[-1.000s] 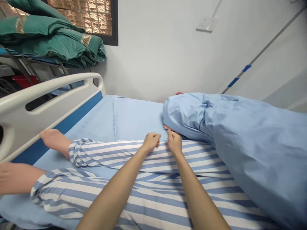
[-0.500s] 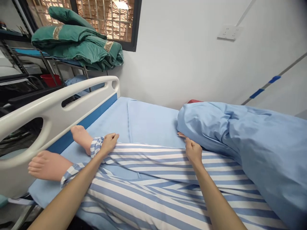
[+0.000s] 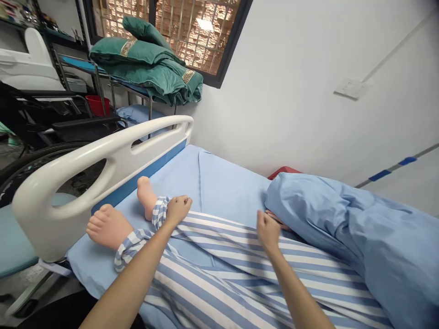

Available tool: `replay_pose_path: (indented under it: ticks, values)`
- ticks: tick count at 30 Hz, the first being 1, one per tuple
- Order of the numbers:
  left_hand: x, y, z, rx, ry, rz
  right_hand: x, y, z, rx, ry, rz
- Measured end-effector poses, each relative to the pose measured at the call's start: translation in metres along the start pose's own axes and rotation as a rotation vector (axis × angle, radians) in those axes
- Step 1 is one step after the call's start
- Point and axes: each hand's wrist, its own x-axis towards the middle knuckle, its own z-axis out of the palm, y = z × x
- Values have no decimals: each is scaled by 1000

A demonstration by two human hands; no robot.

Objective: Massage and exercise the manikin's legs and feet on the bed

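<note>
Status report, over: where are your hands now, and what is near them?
Left hand at cuff of striped trousers. Right hand over trousers, near blue bedding. Bed rail beside feet.

red object (image 3: 283,171) behind blue blanket (image 3: 343,228) — mostly hidden; shelf items (image 3: 13,11) too small to tell

Pajama-clad legs (image 3: 219,278) on the bed (image 3: 233,192), side rail (image 3: 103,155) left, bundled quilt (image 3: 343,224) right

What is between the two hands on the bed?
In the head view, striped blue-and-white cloth lies between the left hand and the right hand. Just above its edge, there is some plain blue bed sheet.
</note>
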Motion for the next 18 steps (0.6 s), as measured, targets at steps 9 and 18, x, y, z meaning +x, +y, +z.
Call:
replay_pose_path:
  ticks: [9, 18]
  values:
    - [4, -8, -3, -67, -20, 59, -46, -209, 100, 724, -264, -86]
    - [3, -6, 2, -173, 63, 14, -50, -177, 144, 776, -309, 120]
